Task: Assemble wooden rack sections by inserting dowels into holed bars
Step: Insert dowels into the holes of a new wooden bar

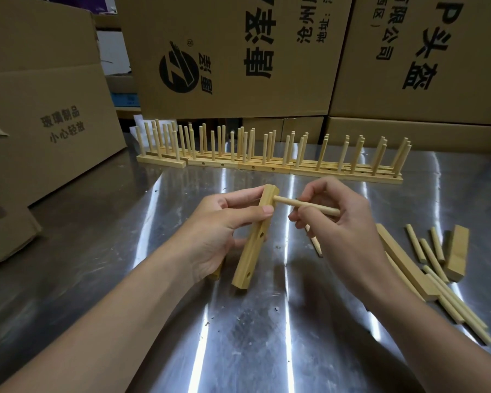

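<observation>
The left grip [219, 231] clasps a pale square holed wooden bar [253, 248], the right grip [340, 222] pinches a round wooden dowel [287, 202] against its far end; the left brown cardboard box [68, 95] reads 小心轻放.

Pale yellow bar [255, 236], dowel [306, 205]; brown boxes [233, 52].

The left box [54, 80] reads "玻璃制品 小心轻放", the far middle box [224, 100] bears sideways "沧州", "地址:" and a ® logo [179, 69], and the right box [465, 106] "限公司" and "头盔".

Printed cardboard boxes [233, 52] behind a shiny metal table [97, 251]
</observation>
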A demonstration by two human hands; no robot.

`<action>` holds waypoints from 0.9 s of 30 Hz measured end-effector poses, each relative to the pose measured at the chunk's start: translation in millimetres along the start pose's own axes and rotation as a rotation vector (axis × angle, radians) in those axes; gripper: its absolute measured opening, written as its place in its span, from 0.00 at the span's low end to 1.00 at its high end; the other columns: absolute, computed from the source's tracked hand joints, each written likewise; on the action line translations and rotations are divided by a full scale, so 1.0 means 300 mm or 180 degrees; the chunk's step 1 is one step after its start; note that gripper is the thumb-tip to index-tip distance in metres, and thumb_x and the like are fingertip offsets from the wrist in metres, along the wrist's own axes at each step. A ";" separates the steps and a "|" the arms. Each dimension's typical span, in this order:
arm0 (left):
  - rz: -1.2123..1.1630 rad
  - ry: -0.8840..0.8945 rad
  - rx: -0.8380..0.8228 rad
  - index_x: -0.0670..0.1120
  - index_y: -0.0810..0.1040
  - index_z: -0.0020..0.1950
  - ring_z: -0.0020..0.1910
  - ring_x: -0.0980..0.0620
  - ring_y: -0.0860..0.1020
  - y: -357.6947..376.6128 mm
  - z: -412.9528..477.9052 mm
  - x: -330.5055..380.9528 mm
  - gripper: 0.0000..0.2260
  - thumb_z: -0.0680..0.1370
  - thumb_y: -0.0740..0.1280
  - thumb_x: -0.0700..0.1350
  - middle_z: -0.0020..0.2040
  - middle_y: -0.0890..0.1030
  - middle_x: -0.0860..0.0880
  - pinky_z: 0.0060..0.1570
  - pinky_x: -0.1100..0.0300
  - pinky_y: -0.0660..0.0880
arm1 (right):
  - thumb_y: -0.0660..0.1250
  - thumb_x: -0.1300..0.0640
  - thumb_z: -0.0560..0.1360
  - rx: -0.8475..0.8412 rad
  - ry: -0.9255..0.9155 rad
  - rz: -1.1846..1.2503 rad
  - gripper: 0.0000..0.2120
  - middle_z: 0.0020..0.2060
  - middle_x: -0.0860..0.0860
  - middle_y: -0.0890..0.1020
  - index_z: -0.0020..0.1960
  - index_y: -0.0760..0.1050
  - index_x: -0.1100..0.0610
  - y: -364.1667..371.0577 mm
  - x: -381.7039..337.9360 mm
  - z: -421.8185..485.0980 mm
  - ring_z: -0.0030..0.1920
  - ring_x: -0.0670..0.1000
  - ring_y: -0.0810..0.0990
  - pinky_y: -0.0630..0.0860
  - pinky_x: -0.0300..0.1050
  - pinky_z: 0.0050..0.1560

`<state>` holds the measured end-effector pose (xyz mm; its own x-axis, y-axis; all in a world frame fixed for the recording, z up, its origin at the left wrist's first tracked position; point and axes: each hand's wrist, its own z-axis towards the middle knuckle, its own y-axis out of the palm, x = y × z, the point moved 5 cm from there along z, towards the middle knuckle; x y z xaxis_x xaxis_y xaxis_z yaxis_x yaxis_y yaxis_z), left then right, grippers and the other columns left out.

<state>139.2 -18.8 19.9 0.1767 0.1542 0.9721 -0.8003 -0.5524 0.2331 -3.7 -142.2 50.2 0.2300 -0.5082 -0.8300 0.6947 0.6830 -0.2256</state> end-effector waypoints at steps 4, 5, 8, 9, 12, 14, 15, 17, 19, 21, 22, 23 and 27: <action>-0.0017 0.0048 -0.0148 0.48 0.88 0.63 0.52 0.55 0.85 0.008 -0.002 0.009 0.18 0.73 0.79 0.40 0.59 0.87 0.48 0.49 0.50 0.83 | 0.66 0.59 0.75 -0.0057 0.0103 0.0322 0.02 0.40 0.54 0.88 0.47 0.77 0.55 -0.002 0.008 0.006 0.42 0.52 0.87 0.80 0.44 0.40; 0.0006 0.0074 -0.0161 0.48 0.88 0.63 0.53 0.54 0.85 0.008 -0.003 0.013 0.18 0.73 0.79 0.40 0.60 0.87 0.47 0.48 0.50 0.84 | 0.67 0.59 0.76 -0.0092 0.0148 0.0393 0.02 0.41 0.54 0.88 0.48 0.77 0.56 -0.002 0.009 0.007 0.43 0.51 0.87 0.81 0.42 0.40; 0.0013 0.0161 -0.0119 0.50 0.88 0.63 0.52 0.53 0.86 0.005 -0.009 0.025 0.19 0.72 0.79 0.41 0.61 0.87 0.48 0.46 0.53 0.84 | 0.69 0.60 0.80 -0.0222 0.0189 0.0400 0.01 0.41 0.54 0.87 0.50 0.77 0.57 -0.003 0.004 0.012 0.41 0.51 0.86 0.81 0.42 0.40; -0.0002 0.0192 -0.0109 0.51 0.88 0.63 0.51 0.53 0.86 0.009 -0.013 0.027 0.19 0.72 0.79 0.42 0.61 0.87 0.48 0.45 0.54 0.84 | 0.70 0.60 0.80 -0.0242 0.0186 0.0392 0.02 0.40 0.54 0.87 0.50 0.78 0.57 -0.005 0.000 0.015 0.39 0.51 0.85 0.79 0.41 0.39; 0.0067 0.0283 -0.0134 0.54 0.86 0.66 0.51 0.55 0.85 0.035 -0.029 0.030 0.20 0.73 0.78 0.47 0.60 0.87 0.47 0.43 0.57 0.82 | 0.70 0.58 0.76 -0.0195 0.0142 0.0348 0.02 0.36 0.54 0.85 0.47 0.78 0.56 -0.013 -0.021 0.020 0.34 0.47 0.80 0.76 0.39 0.36; 0.0173 0.0356 -0.0136 0.57 0.85 0.67 0.51 0.56 0.84 0.055 -0.039 0.032 0.19 0.76 0.76 0.49 0.59 0.88 0.47 0.39 0.58 0.81 | 0.68 0.56 0.76 -0.0083 0.0008 0.0239 0.01 0.36 0.53 0.84 0.47 0.78 0.54 -0.014 -0.038 0.017 0.35 0.46 0.80 0.75 0.37 0.37; 0.0238 0.0402 -0.0106 0.58 0.84 0.68 0.51 0.56 0.84 0.062 -0.043 0.033 0.18 0.78 0.75 0.49 0.58 0.88 0.47 0.36 0.59 0.80 | 0.67 0.55 0.77 0.0003 -0.0068 0.0221 0.02 0.38 0.52 0.84 0.48 0.78 0.53 -0.013 -0.044 0.012 0.37 0.46 0.80 0.75 0.36 0.38; 0.0375 0.0496 -0.0012 0.59 0.84 0.68 0.50 0.57 0.83 0.072 -0.051 0.033 0.16 0.80 0.73 0.49 0.56 0.88 0.49 0.32 0.60 0.79 | 0.65 0.52 0.80 0.0196 -0.0132 0.0249 0.05 0.40 0.51 0.83 0.49 0.79 0.51 -0.008 -0.049 0.000 0.41 0.49 0.82 0.75 0.37 0.40; 0.0476 0.0570 0.0075 0.59 0.84 0.69 0.49 0.57 0.83 0.079 -0.058 0.030 0.15 0.82 0.72 0.48 0.55 0.88 0.49 0.31 0.60 0.77 | 0.65 0.49 0.81 0.0353 -0.0077 0.0243 0.05 0.42 0.50 0.83 0.50 0.78 0.48 -0.002 -0.044 -0.010 0.43 0.50 0.82 0.75 0.39 0.41; 0.0584 0.0630 0.0144 0.59 0.84 0.69 0.49 0.57 0.82 0.085 -0.065 0.027 0.15 0.83 0.71 0.48 0.54 0.88 0.50 0.30 0.60 0.76 | 0.66 0.49 0.82 0.0444 -0.0037 0.0148 0.05 0.42 0.48 0.84 0.49 0.79 0.46 0.002 -0.041 -0.016 0.43 0.49 0.83 0.76 0.42 0.42; 0.0654 0.0662 0.0164 0.59 0.84 0.69 0.48 0.58 0.82 0.087 -0.068 0.026 0.15 0.83 0.71 0.48 0.53 0.88 0.50 0.30 0.61 0.76 | 0.67 0.49 0.83 0.0476 -0.0023 0.0107 0.05 0.41 0.48 0.84 0.49 0.79 0.47 0.004 -0.039 -0.020 0.43 0.50 0.83 0.77 0.44 0.42; 0.0726 0.0701 0.0176 0.58 0.83 0.69 0.48 0.58 0.83 0.089 -0.072 0.026 0.15 0.83 0.71 0.48 0.53 0.88 0.51 0.29 0.61 0.76 | 0.67 0.49 0.83 0.0522 0.0020 0.0109 0.07 0.41 0.48 0.84 0.48 0.80 0.48 0.005 -0.035 -0.023 0.43 0.51 0.83 0.78 0.48 0.42; 0.0930 0.0935 0.0212 0.57 0.82 0.70 0.47 0.57 0.83 0.096 -0.078 0.024 0.16 0.83 0.71 0.47 0.52 0.88 0.51 0.27 0.60 0.76 | 0.66 0.50 0.85 0.0858 0.0560 0.0527 0.14 0.34 0.51 0.83 0.44 0.82 0.53 0.004 0.004 -0.047 0.36 0.49 0.81 0.77 0.46 0.36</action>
<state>104.1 -14.4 32.9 -0.2308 0.2049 0.9512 -0.7520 -0.6578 -0.0408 -12.1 -134.5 41.8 0.2501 -0.2881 -0.9244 0.8180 0.5736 0.0425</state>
